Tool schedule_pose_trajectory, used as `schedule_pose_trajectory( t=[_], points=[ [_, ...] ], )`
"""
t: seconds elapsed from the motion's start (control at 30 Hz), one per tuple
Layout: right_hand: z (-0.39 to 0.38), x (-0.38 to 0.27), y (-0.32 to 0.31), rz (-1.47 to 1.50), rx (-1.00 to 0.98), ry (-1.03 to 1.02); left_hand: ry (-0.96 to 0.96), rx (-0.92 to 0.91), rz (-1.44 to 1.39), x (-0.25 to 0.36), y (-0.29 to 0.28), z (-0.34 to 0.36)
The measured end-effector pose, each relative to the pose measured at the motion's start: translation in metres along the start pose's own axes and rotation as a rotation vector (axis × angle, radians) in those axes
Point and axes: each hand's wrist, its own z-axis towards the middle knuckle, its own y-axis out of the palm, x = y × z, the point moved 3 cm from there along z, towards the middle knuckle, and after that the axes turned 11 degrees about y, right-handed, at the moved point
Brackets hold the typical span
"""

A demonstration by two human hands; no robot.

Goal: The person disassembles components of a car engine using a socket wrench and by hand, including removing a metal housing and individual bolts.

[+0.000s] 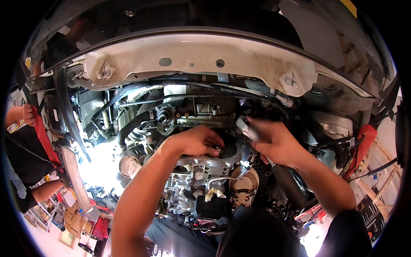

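Note:
My left hand (199, 142) reaches over the top face of the engine block (205, 162), its thumb and fingers pinched together. A small shiny metal piece (218, 148) shows at the fingertips, too small to name. To its right, my right hand (278, 143) is closed round a metal hand tool (242, 125). The tool's silvery head sticks out at the upper left of the fist; motion blur and my fingers hide the rest, and its kind is unclear. Just below the hands, a bent metal pipe (222, 177) runs along the block.
A sneaker (244, 186) stands in the engine bay close to the block. Hoses (128, 128) and cables crowd around. The pale front panel (192, 55) under the raised hood spans the far side. At left, another person's hand (28, 115) rests by a red strip (45, 135) on the car's edge.

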Motion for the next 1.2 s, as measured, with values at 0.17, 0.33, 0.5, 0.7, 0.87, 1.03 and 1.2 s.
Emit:
schedule_pose_trajectory(
  t=[0.17,0.33,0.5,0.7,0.87,1.03,1.2],
  points=[
    [-0.004,0.012,0.001,0.036,-0.034,-0.025,-0.01,-0.032,-0.085,-0.006,-0.002,0.002],
    [0.009,0.025,-0.011,-0.362,0.151,-0.26,-0.136,0.074,-0.05,0.007,0.001,-0.004],
    [0.015,0.029,-0.014,-0.508,0.245,-0.236,-0.171,0.174,0.149,0.02,0.003,-0.005],
    [0.021,0.034,-0.013,-0.372,0.224,-0.22,-0.154,0.167,0.213,0.02,-0.001,-0.003],
    [0.025,0.031,-0.013,-0.433,0.196,-0.326,-0.174,0.111,0.233,0.018,-0.004,0.001],
    [0.033,0.016,-0.01,-0.548,0.149,-0.324,-0.195,0.115,-0.035,0.008,-0.002,-0.008],
    [0.052,0.025,-0.002,-0.569,0.139,-0.341,-0.233,0.11,-0.05,0.012,-0.002,-0.01]
  ],
)
